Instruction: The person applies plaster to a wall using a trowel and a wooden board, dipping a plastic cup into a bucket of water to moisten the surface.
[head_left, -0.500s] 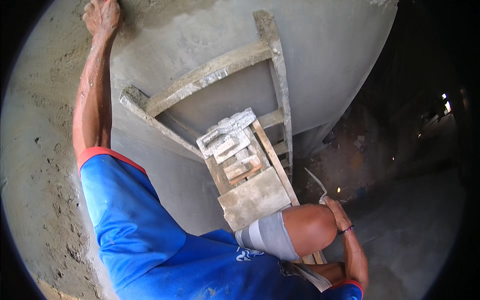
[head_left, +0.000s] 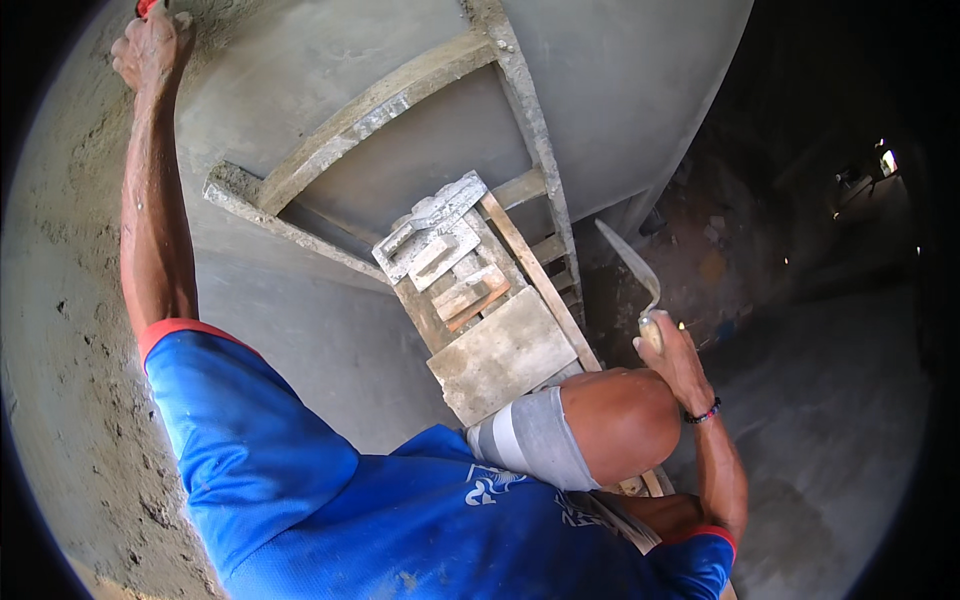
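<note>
My left hand (head_left: pixel 153 52) is raised at the upper left against the rough, wet-looking plaster wall (head_left: pixel 65 230). Its fingers are curled round a red thing (head_left: pixel 148 8), perhaps a handle, which the top edge of the picture mostly cuts off. Beyond my bent knee, my right hand (head_left: pixel 680 362) grips a pointing trowel (head_left: pixel 630 252) by its wooden handle. The trowel's narrow metal blade points up and away, over the dim floor area, touching nothing.
A plaster-stained wooden ladder-like frame (head_left: pixel 375 110) leans on the smooth grey wall. On a narrow plank platform lie a caked float (head_left: pixel 435 220), small wooden blocks (head_left: pixel 462 298) and a flat pale board (head_left: pixel 503 353). To the right, the floor (head_left: pixel 790 400) lies far below in shadow.
My right hand has risen from beside the knee, lifting the trowel so its blade shows more fully. My left hand has shifted left along the wall, and the view has turned slightly.
</note>
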